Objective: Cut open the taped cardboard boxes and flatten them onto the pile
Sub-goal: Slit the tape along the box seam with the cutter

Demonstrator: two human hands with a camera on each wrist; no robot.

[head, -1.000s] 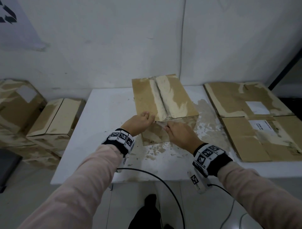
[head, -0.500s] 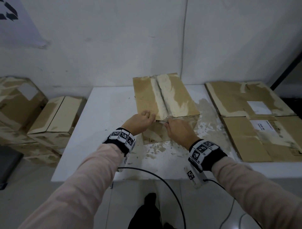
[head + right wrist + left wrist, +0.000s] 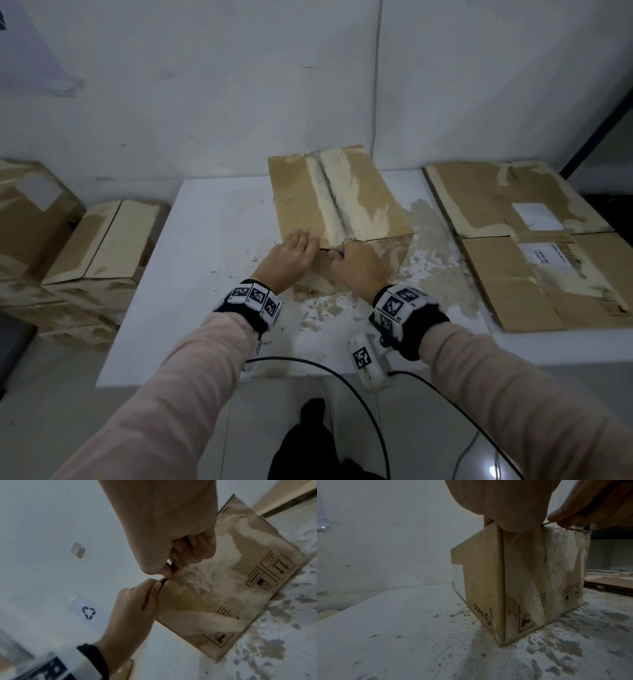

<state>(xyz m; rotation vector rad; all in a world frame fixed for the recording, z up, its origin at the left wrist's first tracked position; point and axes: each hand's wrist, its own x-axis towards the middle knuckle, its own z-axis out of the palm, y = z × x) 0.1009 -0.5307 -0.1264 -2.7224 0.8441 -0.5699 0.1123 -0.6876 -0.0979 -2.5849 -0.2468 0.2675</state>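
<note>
A taped cardboard box (image 3: 301, 198) stands on the white table (image 3: 212, 233), its top seam covered in whitish tape. My left hand (image 3: 291, 255) grips the box's near top edge, fingers on top and thumb on the front face (image 3: 157, 586). My right hand (image 3: 356, 270) pinches a thin dark blade (image 3: 173, 566) at that same edge, just right of the left hand. In the left wrist view the blade (image 3: 546, 523) lies along the top front edge of the box (image 3: 539, 574). The blade's tip is hidden between the two hands.
A pile of flattened boxes (image 3: 531, 246) lies on the table's right side. Taped boxes (image 3: 99, 246) are stacked left of the table, with a larger one (image 3: 30, 212) behind. A wall stands close behind. Black cables (image 3: 342, 373) hang below the table's front edge.
My right hand has slid left along the box's near top edge, closing the gap to the left hand. The left hand has stayed on the edge.
</note>
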